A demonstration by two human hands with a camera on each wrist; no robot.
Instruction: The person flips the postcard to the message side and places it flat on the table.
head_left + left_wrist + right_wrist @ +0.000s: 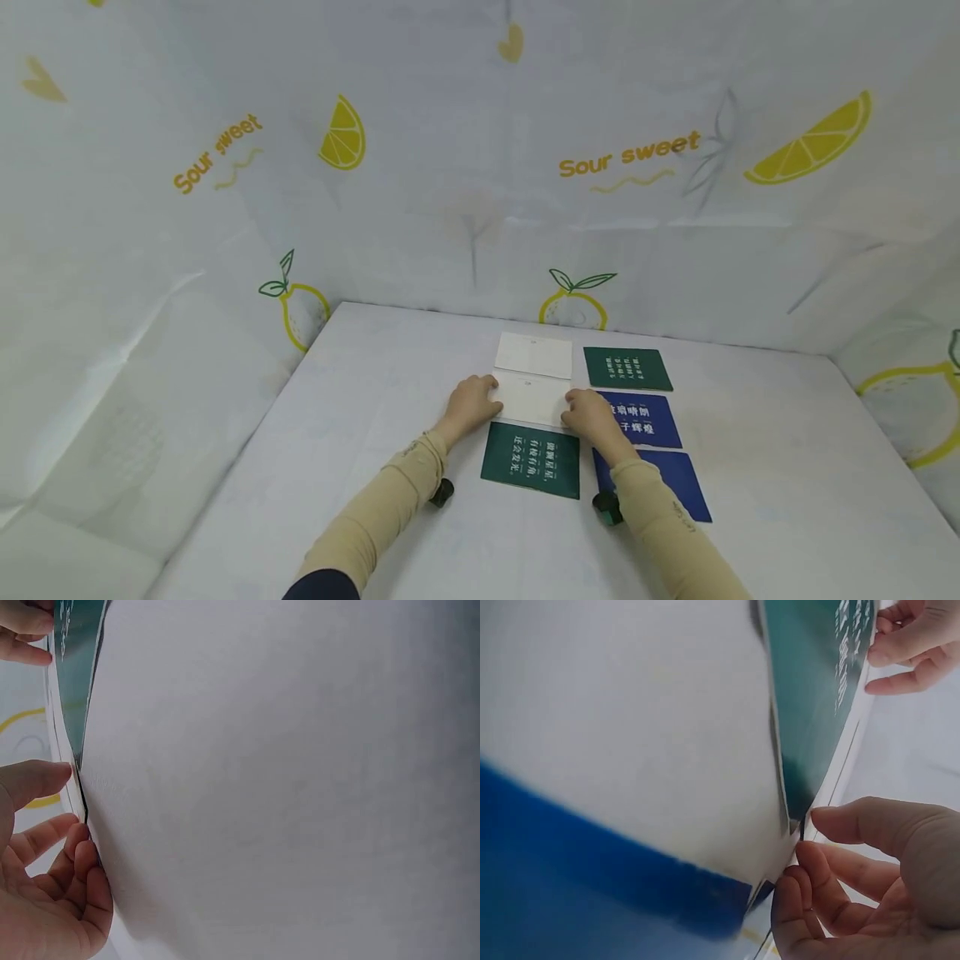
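A blank white card lies mid-table, directly beyond a green card printed with white characters. Its far neighbour is another white card. My left hand touches the nearer white card's left edge, thumb and index fingertips set apart along it. At the right edge, my right hand does the same and partly covers a blue card. Both wrist views show the left hand and right hand with thumb and index apart, other fingers bent.
Right of the middle column lie a green card and, nearer, another blue card partly under the right forearm. Small dark objects show beside the left forearm and right forearm. A lemon-printed white sheet rises behind the table.
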